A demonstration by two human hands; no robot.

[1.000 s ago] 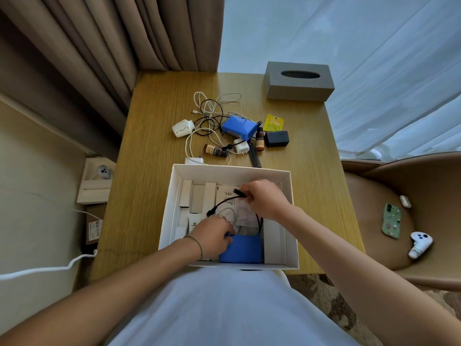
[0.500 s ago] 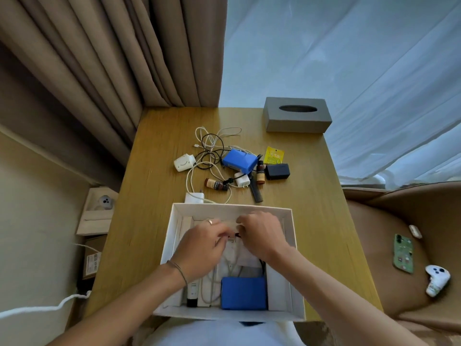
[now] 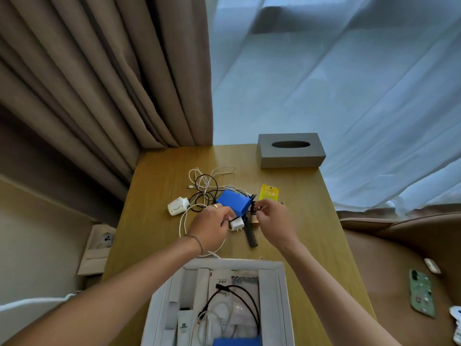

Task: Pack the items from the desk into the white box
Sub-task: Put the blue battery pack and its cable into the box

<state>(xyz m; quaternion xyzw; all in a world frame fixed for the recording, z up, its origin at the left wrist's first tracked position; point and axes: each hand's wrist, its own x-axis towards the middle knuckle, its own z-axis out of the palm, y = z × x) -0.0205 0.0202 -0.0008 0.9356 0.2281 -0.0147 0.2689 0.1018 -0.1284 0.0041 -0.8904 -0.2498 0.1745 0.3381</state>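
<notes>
On the surface (image 3: 159,236), far side of the white box (image 3: 280,290), I log the left hand (image 3: 212,227) curled round a white plug (image 3: 236,224); right hand (image 3: 273,222) pinches a small brown bottle (image 3: 254,213) (label unreadable). Blue case (image 3: 234,203) lies between.

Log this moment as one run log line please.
phase: picking from desk | left hand: grips white charger | right hand: pinches small bottle | white box: black cable inside
</notes>
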